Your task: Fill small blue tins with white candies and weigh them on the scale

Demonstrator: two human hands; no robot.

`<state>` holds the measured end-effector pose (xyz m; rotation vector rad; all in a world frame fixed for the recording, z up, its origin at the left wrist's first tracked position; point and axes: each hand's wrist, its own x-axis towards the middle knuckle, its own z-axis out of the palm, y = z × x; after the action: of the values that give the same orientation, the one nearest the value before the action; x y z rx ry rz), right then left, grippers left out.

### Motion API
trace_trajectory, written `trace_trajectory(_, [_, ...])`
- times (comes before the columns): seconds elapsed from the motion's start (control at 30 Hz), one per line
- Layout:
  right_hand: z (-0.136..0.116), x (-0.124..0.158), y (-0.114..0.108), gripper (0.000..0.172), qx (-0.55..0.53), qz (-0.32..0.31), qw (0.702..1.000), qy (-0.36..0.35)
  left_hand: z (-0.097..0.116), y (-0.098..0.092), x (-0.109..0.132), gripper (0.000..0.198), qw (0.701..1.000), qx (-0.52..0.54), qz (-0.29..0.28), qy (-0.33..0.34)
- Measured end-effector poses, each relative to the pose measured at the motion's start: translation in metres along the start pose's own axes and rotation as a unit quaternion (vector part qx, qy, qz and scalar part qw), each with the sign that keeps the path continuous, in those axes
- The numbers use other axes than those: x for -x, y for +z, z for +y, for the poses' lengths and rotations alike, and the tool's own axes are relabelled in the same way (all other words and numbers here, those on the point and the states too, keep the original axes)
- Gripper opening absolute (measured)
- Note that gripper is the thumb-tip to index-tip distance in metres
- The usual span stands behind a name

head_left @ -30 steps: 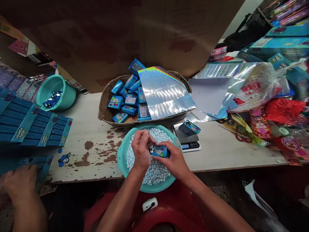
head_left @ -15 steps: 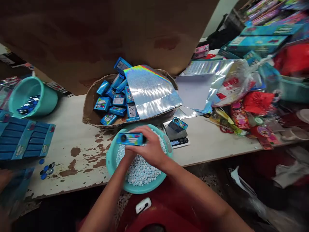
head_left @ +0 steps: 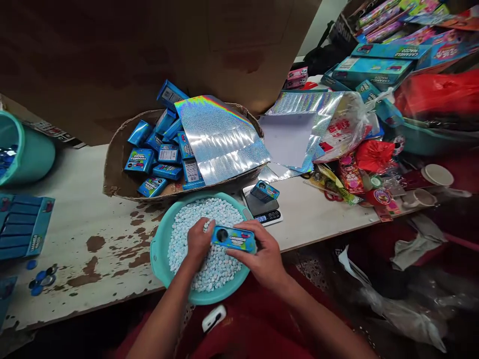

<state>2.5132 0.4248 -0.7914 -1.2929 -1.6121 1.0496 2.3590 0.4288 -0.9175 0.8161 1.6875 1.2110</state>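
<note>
My right hand grips a small blue box with a dark round hole in its printed face, holding it over the turquoise basin. Many small white and pale-blue candies fill the basin. At the box's left end, low over the candies, my left hand is closed with its fingers curled; what it holds, if anything, is hidden. A similar blue box rests on a digital scale with a lit display, just right of the basin.
Behind the basin a cut-down cardboard box holds several blue boxes and a shiny holographic sheet. Turquoise bucket, blue display trays and round blue pieces lie left. Wrappers and a red bag crowd the right.
My hands have moved apart, with my left hand now lower left beside the box's end. The blue box has shifted right and down in my right hand. The view has swung right.
</note>
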Motion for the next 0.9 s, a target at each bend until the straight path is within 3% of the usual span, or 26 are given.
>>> trace_trajectory(0.07, [0.010, 0.005, -0.004, 0.035, 0.035, 0.004, 0.999, 0.009, 0.009, -0.003, -0.001, 0.032, 0.993, 0.080, -0.026, -0.081])
trace_trajectory(0.13, [0.017, 0.007, -0.003, 0.035, 0.051, -0.006, 0.999, 0.007, 0.029, -0.009, 0.002, 0.029, 0.966, 0.208, -0.051, -0.144])
trace_trajectory(0.2, [0.021, 0.008, 0.001, 0.035, 0.057, -0.019, 0.998, 0.006, 0.054, -0.016, 0.010, 0.025, 0.929, 0.325, -0.074, -0.159])
trace_trajectory(0.3, [0.025, 0.008, 0.011, 0.036, 0.069, -0.035, 0.997, 0.007, 0.083, -0.020, 0.023, 0.021, 0.893, 0.422, -0.089, -0.127])
trace_trajectory(0.47, [0.024, 0.007, 0.029, 0.035, 0.078, -0.088, 0.993, -0.007, 0.090, -0.015, 0.031, 0.018, 0.913, 0.406, -0.012, -0.031])
trace_trajectory(0.57, [0.021, 0.005, 0.034, 0.034, 0.086, -0.087, 0.992, -0.015, 0.088, -0.015, 0.030, 0.021, 0.912, 0.410, -0.005, 0.007])
trace_trajectory(0.77, [0.018, 0.003, 0.038, 0.033, 0.077, -0.103, 0.992, -0.002, 0.091, -0.021, 0.029, 0.014, 0.923, 0.383, 0.009, 0.040])
trace_trajectory(0.9, [0.018, 0.002, 0.039, 0.032, 0.069, -0.103, 0.992, -0.005, 0.090, -0.021, 0.028, 0.017, 0.927, 0.372, 0.028, 0.026])
